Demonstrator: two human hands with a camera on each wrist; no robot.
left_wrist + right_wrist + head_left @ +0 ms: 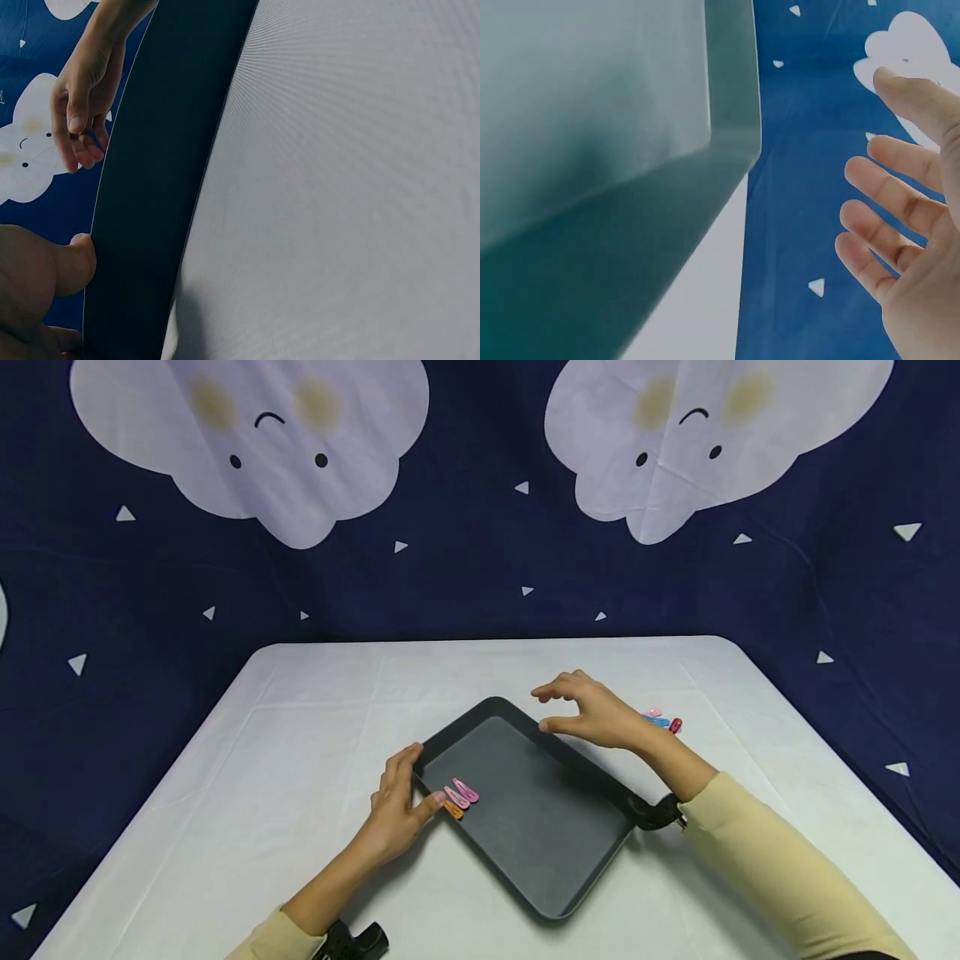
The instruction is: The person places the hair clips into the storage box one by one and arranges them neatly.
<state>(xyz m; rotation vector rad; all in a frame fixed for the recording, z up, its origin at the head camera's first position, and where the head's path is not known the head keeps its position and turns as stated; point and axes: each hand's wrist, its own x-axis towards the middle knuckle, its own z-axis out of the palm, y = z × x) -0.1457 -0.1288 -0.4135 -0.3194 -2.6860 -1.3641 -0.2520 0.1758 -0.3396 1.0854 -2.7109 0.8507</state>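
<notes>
A dark grey rectangular tray lies turned at an angle on the white table. My left hand grips its left corner, thumb over the rim and fingers along the outside. Close to that thumb, two pink snap hair clips and an orange hair clip lie inside the tray. My right hand hovers by the tray's far right rim, thumb and fingers spread with nothing between them. In the right wrist view, that hand appears apart from the tray wall.
Beyond the right forearm, several more hair clips lie on the table: a blue clip, a pink one and a red one. A dark blue cloth with clouds hangs behind the white tabletop.
</notes>
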